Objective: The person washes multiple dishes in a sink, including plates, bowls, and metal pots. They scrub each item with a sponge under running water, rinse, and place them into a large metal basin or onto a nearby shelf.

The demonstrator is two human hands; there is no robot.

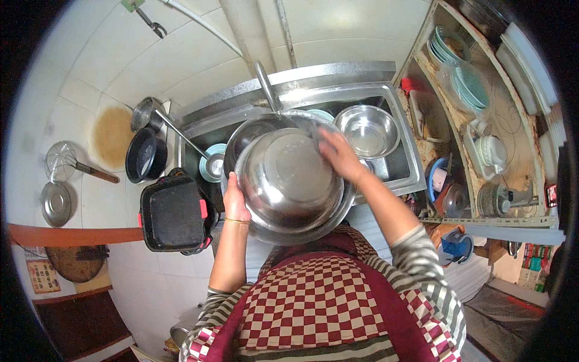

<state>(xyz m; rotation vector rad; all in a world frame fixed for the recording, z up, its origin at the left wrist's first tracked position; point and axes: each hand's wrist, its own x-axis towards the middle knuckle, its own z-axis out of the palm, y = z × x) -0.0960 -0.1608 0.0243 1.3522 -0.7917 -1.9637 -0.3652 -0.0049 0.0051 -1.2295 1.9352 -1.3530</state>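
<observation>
My left hand (pixel 235 201) grips the left rim of a stainless steel bowl (pixel 294 172), whose rounded outside faces me. My right hand (pixel 337 151) lies at the bowl's upper right side, blurred; something grey and indistinct shows at its fingers, and I cannot tell what it is. Beneath the bowl is a larger metal basin (pixel 239 135) in the steel sink. The faucet (pixel 268 86) reaches over the basin's back edge. Right of it rests another steel bowl (pixel 367 131). On the left, a ladle (pixel 214 165) lies with its head over a pale green bowl (pixel 206 174).
Black pans (pixel 174 212) with red handle grips stand left of the sink, near a dark round pot (pixel 145 156). A whisk (pixel 95 172) hangs on the left wall. Shelves at right hold stacked green bowls (pixel 470 86) and a white basket (pixel 477 156) of dishes.
</observation>
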